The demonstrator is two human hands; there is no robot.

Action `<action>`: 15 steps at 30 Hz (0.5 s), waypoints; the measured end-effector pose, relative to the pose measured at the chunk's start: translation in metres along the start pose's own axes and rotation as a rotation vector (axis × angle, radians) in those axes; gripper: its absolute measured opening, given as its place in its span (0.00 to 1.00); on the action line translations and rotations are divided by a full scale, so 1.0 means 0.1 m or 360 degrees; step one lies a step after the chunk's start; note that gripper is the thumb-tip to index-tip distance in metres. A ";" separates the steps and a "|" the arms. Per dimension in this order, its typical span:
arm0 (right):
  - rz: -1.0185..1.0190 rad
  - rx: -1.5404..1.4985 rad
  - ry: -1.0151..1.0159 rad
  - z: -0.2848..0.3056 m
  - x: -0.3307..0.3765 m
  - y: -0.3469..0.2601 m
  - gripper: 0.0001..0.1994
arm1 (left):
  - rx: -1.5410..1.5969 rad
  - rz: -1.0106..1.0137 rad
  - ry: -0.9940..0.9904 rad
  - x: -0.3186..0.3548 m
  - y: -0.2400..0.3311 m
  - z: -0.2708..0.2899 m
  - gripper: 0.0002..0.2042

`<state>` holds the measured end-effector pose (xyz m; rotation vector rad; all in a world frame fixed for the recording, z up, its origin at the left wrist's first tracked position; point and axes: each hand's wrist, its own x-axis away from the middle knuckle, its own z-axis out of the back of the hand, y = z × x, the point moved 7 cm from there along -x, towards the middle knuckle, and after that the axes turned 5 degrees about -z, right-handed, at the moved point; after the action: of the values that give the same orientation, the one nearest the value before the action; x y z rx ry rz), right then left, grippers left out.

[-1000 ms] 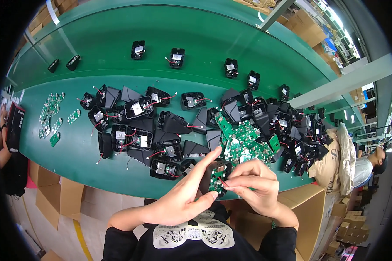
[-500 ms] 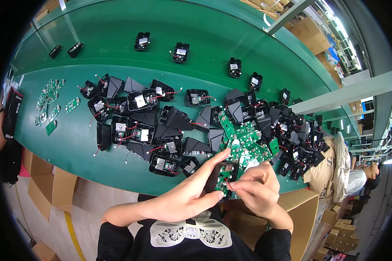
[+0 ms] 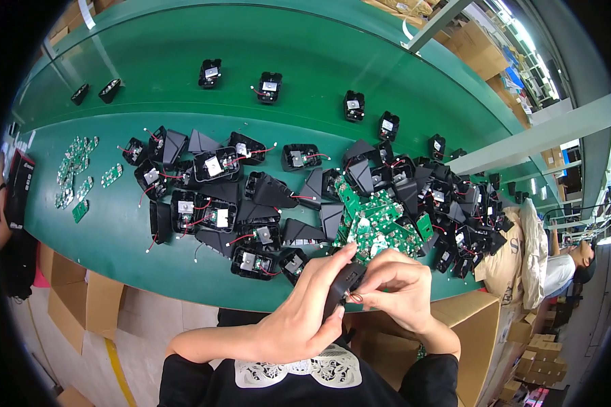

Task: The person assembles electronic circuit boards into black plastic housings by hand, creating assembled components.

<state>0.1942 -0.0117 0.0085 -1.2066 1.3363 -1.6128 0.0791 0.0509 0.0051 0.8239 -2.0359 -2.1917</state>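
Note:
My left hand (image 3: 297,313) grips a small black plastic housing (image 3: 346,279) in front of me, just beyond the bench's near edge. The housing is tilted, so an outer side faces up and its inside is mostly hidden. My right hand (image 3: 402,290) is closed at the housing's right side, thumb and forefinger pinching a thin wire (image 3: 356,297) that comes out of it. Just beyond my hands lies a heap of green circuit boards (image 3: 380,224). Black housings with red wires, such as this one (image 3: 254,261), lie to the left of the heap.
More black housings crowd the bench at right (image 3: 455,217). Others stand spaced along the green strip (image 3: 305,74) at the back. Loose boards (image 3: 75,163) lie at far left. Cardboard boxes (image 3: 81,292) stand below the bench. A person (image 3: 560,275) is at far right.
The housing has been tipped over in my left hand: its inside with a green board showed before, and now its outer wall does. My right hand stays pinched on the wire.

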 end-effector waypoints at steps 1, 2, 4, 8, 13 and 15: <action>-0.0005 0.0007 -0.0028 0.00 -0.01 0.00 0.05 | -0.0121 -0.0067 -0.0005 0.00 0.03 0.00 0.35; 0.0002 0.0001 -0.0026 0.00 -0.03 0.01 0.05 | -0.0242 -0.0134 -0.0011 0.00 0.05 0.00 0.35; 0.0006 -0.0031 -0.0027 -0.01 -0.03 0.03 0.05 | -0.0283 -0.0172 0.0032 0.02 0.04 -0.03 0.36; 0.0042 -0.0077 -0.0039 -0.01 -0.11 0.09 0.05 | -0.0366 -0.0157 0.0103 0.00 -0.03 0.00 0.35; -0.0165 -0.0322 -0.0021 0.00 -0.11 0.10 0.09 | -0.0688 -0.0268 0.0103 -0.14 0.07 0.19 0.36; -0.0347 -0.0486 -0.0092 -0.07 -0.03 0.17 0.09 | -0.0849 -0.0379 0.0222 -0.13 0.10 0.21 0.36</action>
<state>0.1883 -0.0100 -0.0089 -1.6174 1.4948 -1.5428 0.0785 0.0736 0.0193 1.1388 -1.2440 -2.5299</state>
